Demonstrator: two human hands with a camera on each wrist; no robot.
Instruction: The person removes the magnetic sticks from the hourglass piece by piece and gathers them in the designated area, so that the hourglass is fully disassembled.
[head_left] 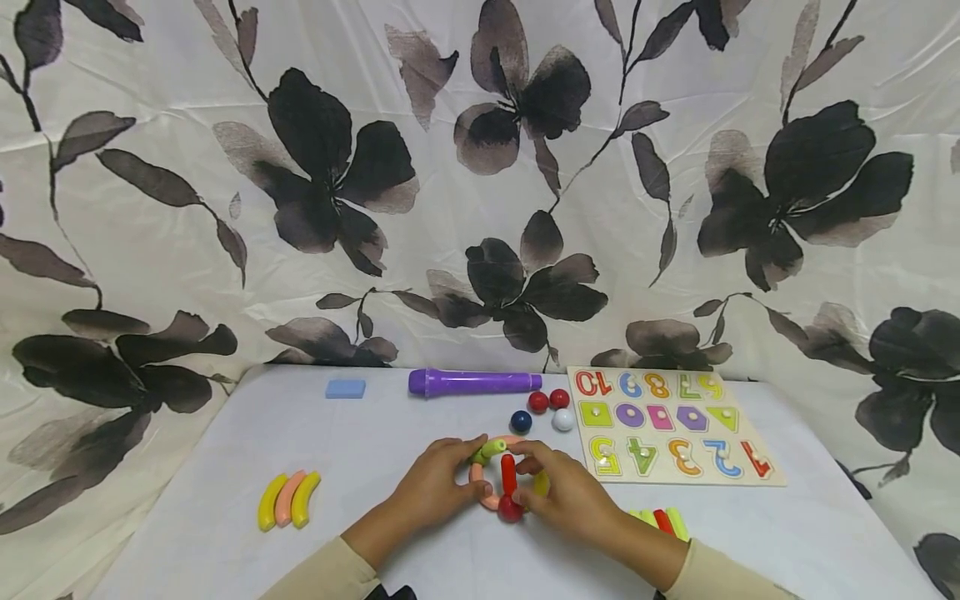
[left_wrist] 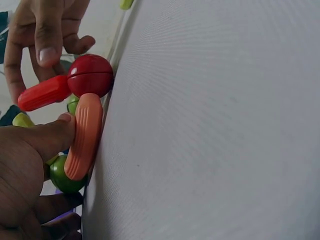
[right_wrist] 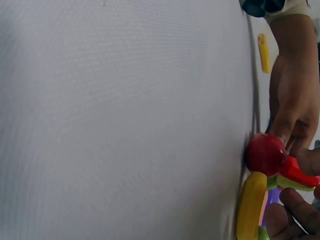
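My left hand [head_left: 435, 483] grips a small frame of magnetic sticks and balls in the middle of the table. Its thumb presses a salmon curved stick [left_wrist: 85, 137], near a green ball [left_wrist: 65, 175]; a light green stick [head_left: 491, 451] lies by its fingertips. From a red ball [head_left: 511, 509] on the near side, a red stick [head_left: 509, 475] points upward. Curled around that stick's upper end are fingers of my right hand [head_left: 566, 492]; its thumb appears apart from it in the left wrist view. A yellow curved stick [right_wrist: 251, 207] also meets the red ball.
Yellow and salmon curved sticks [head_left: 284, 500] lie at left. Green and red sticks [head_left: 663, 522] are partly behind the right forearm. Farther back are loose balls [head_left: 521, 422], a purple tube [head_left: 474, 382], a blue block [head_left: 345, 389] and a number puzzle board [head_left: 776, 475]. A floral cloth hangs behind.
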